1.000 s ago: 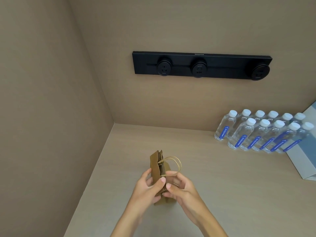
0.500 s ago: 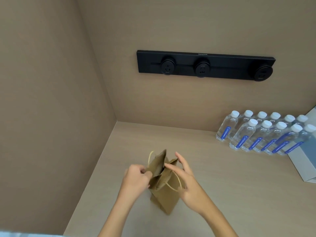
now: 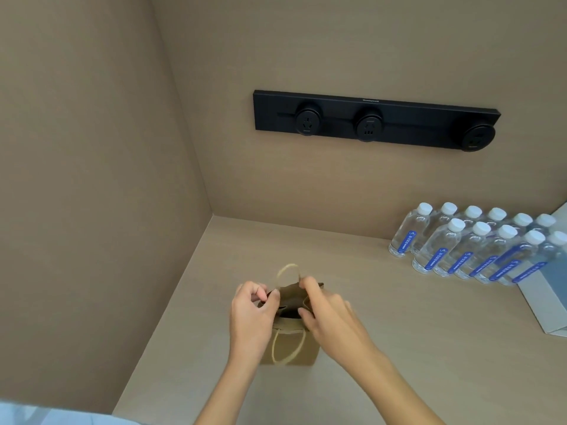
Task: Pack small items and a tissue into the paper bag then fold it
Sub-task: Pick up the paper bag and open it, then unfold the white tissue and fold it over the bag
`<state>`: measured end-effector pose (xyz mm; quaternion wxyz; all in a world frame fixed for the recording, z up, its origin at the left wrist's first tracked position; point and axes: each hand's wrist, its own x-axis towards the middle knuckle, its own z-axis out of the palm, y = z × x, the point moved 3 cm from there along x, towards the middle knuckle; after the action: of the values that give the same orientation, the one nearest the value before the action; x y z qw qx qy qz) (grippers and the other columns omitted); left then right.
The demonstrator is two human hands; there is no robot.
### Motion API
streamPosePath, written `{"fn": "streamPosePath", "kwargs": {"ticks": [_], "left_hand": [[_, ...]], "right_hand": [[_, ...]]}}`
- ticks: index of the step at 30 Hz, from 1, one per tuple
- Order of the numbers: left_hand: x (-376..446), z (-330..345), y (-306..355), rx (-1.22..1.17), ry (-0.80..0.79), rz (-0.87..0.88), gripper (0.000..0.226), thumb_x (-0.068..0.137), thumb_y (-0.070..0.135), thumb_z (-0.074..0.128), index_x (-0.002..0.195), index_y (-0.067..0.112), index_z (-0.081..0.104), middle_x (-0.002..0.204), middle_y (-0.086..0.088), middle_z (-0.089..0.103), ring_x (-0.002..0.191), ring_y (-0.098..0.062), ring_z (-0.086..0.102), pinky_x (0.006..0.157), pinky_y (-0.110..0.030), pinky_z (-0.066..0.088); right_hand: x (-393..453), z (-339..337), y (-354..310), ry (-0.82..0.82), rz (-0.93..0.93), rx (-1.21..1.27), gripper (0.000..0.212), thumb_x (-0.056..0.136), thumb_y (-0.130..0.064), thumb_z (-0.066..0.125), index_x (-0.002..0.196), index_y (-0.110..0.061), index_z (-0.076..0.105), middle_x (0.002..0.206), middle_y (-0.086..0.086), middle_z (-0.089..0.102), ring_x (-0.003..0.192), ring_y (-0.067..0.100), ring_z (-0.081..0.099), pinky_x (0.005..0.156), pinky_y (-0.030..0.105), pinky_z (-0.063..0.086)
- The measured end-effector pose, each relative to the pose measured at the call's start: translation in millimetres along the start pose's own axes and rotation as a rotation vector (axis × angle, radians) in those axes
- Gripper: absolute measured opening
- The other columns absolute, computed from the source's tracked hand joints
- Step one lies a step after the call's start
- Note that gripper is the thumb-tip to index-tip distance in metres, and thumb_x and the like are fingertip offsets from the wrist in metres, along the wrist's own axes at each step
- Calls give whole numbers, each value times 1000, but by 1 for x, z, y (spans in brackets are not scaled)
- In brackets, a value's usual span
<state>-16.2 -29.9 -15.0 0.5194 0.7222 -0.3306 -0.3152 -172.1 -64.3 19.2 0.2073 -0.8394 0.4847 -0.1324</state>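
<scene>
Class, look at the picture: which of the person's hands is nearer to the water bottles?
Right. The right hand grips the right side of the bag's rim, on the bottles' side. The left hand pinches the rim's left side, farther away.

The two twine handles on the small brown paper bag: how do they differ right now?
The far twine handle stands up in a loop above the small brown paper bag; the near twine handle hangs down flat against the bag's front. The right hand touches the far one; nothing holds the near one. Both look like the same tan twine.

The paper bag's (image 3: pixel 291 348) dark inside perhaps holds items, unseen.
</scene>
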Motion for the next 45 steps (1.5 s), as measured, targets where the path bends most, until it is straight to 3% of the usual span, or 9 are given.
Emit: {"fn": "streamPosePath", "kwargs": {"ticks": [3,6,12,16,22,26,31,36,45], "left_hand": [[-11,-4,6,124,19,189,36,71,14,85,59,24,53,112,2,50,104,12,53,76,1,40],[-29,-3,6,284,-34,398,25,70,7,87,79,22,68,121,-3,40,108,-13,51,84,-23,50],[-45,-7,13,611,-94,567,22,87,1,65,98,18,58,87,0,52,76,-23,55,58,-39,53],[-41,-7,21,818,-155,467,59,87,1,48,128,42,34,94,-1,54,80,-30,61,60,-39,51],[-28,-30,7,862,-263,152,24,91,23,51,109,30,64,107,-7,69,102,-35,63,80,-37,52],[-41,-37,-1,772,-383,96,51,86,14,56,134,34,57,113,-5,70,116,-28,55,89,-31,48],[-70,-27,6,732,-494,106,72,81,6,46,148,30,38,80,0,57,79,-24,50,68,-25,41],[-79,-20,10,685,-519,114,72,81,1,45,149,24,35,98,-11,68,87,-29,59,74,-35,52],[-86,-21,6,660,-470,91,75,79,3,47,150,24,33,70,0,50,74,-22,47,63,-32,44]], "right_hand": [[1,2,1,6,62,-25,7,91,-12,42,94,-15,47,89,9,62,76,37,58,60,40,51],[-2,1,1,43,129,9,16,89,-6,43,97,-13,55,97,9,64,84,37,60,64,39,51],[-10,4,-7,70,203,19,16,86,-8,44,95,-11,57,101,8,60,86,36,61,67,38,51],[-15,0,-5,82,251,1,10,92,-15,46,92,-11,55,96,8,63,83,34,61,65,36,50],[-40,-18,-1,-15,347,-80,30,83,-8,40,110,-16,51,93,8,59,87,36,60,56,33,41],[-64,-35,-4,-125,377,-265,26,80,-4,44,102,-15,54,95,5,60,86,35,60,57,32,34],[-77,-45,-35,-138,72,-488,25,59,7,58,74,-13,56,86,8,56,79,32,51,59,39,32],[-67,-33,-71,-535,-427,-534,19,79,7,54,85,2,71,90,17,70,79,35,67,61,38,46],[-28,49,-11,-1022,42,-556,19,92,-6,56,108,-3,65,67,6,51,53,18,47,43,29,38]]}}
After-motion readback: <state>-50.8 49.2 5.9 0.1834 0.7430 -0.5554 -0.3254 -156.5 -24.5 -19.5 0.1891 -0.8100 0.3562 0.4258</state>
